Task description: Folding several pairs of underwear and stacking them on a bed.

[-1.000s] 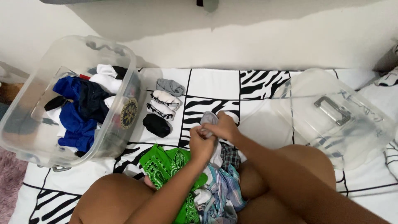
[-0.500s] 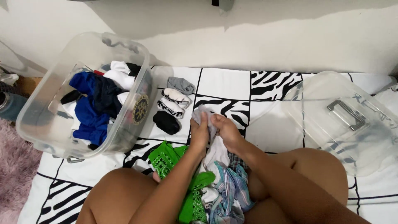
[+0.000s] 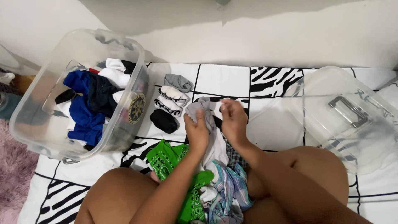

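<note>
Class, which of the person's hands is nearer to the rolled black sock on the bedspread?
Left. The left hand, holding grey cloth, is just right of the black sock; the right hand lies farther right.

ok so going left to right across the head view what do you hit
clear bin of clothes → rolled black sock → left hand on grey sock → right hand → clear lid

A home is being shown, most likely a bedroom, where laundry is being sorted. A bed or mattress is being covered by a black-and-white zebra-patterned sheet point(image 3: 232, 81) set against a plain white wall point(image 3: 248, 37), and a fluffy pink rug point(image 3: 12, 174) is being glimpsed beside it. Clothes are being kept in a clear plastic storage bin point(image 3: 37, 124), with its lid point(image 3: 352, 120) lying nearby.
</note>
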